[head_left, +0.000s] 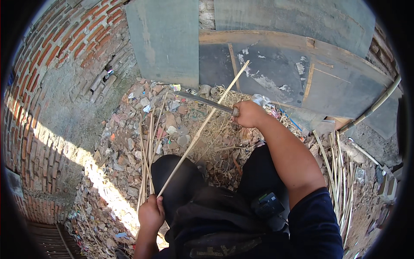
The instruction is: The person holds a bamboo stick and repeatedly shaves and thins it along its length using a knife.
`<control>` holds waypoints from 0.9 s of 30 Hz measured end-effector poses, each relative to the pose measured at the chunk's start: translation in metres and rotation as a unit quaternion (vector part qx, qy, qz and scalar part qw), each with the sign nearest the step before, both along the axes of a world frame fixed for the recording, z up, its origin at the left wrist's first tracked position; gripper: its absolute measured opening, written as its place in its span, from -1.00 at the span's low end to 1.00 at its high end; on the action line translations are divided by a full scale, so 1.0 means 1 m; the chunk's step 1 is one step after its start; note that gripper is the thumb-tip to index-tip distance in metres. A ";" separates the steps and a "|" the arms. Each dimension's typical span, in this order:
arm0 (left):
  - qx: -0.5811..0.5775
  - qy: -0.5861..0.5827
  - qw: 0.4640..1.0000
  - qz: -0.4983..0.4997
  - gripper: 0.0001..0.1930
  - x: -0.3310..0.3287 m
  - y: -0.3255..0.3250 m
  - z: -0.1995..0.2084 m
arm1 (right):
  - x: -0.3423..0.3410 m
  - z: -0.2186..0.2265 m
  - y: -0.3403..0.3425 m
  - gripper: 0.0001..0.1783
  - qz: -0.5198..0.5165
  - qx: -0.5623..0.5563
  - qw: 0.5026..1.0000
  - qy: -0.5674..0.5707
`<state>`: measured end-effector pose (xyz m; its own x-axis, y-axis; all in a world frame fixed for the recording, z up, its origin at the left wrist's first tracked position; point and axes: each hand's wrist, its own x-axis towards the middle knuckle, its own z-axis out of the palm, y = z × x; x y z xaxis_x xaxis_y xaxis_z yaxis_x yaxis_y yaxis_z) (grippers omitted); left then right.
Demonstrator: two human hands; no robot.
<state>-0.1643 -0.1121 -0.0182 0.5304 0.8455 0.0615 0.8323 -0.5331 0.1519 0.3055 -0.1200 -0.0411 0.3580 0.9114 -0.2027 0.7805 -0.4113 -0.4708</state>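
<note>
My left hand (151, 212) is closed round the lower end of a long pale bamboo strip (196, 137), beside my left knee. The strip slants up and away to the right, past my knees, and its far tip looks split or pointed. My right hand (249, 114) grips the handle of a long-bladed knife, like a machete. Its dark metal blade (200, 99) points left and crosses the bamboo strip near the hand. Whether the blade touches the strip, I cannot tell. Thin curly shavings (222, 123) lie on the ground beneath.
Several bamboo strips (150, 146) lie left of my knee, and a larger bundle (338, 181) lies at the right. Rubble and litter (125, 146) cover the ground. A brick wall (47, 77) stands left; grey-green panels (166, 43) stand ahead. A pole (371, 108) leans at the right.
</note>
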 end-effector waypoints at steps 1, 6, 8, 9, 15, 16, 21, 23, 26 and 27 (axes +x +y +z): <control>-0.028 -0.008 1.000 -0.008 -0.72 0.001 0.003 0.003 | -0.007 -0.001 -0.001 -0.65 0.024 0.002 0.999 -0.021; -0.083 -0.027 0.996 -0.018 -0.70 -0.005 0.009 0.009 | -0.056 0.026 -0.003 -0.68 0.136 -0.001 0.985 -0.111; -0.075 -0.007 0.997 -0.003 -0.69 -0.007 0.009 0.003 | -0.037 0.012 0.000 -0.68 0.126 0.006 0.988 -0.091; -0.075 -0.010 0.997 -0.006 -0.69 -0.005 0.010 0.003 | -0.024 0.013 0.001 -0.68 0.071 -0.010 0.996 -0.049; -0.094 -0.033 0.995 -0.016 -0.68 -0.006 0.013 0.005 | -0.036 0.013 0.000 -0.68 0.044 -0.001 0.999 -0.027; -0.091 -0.038 0.995 -0.017 -0.68 -0.006 0.013 0.003 | -0.043 0.019 0.000 -0.68 0.046 -0.001 0.999 -0.027; -0.083 -0.017 0.996 -0.003 -0.64 -0.003 0.005 0.004 | -0.038 0.022 0.003 -0.64 0.058 -0.028 0.996 -0.065; -0.058 0.001 0.998 0.002 -0.65 0.002 0.006 0.004 | -0.020 0.010 0.001 -0.63 0.024 -0.017 0.998 -0.058; -0.037 0.018 0.999 -0.011 -0.69 -0.001 0.009 0.003 | -0.014 0.005 0.002 -0.61 -0.008 -0.034 0.997 -0.063; -0.036 0.020 0.999 -0.009 -0.69 -0.003 0.009 0.001 | -0.019 0.009 0.001 -0.62 0.004 -0.024 0.998 -0.057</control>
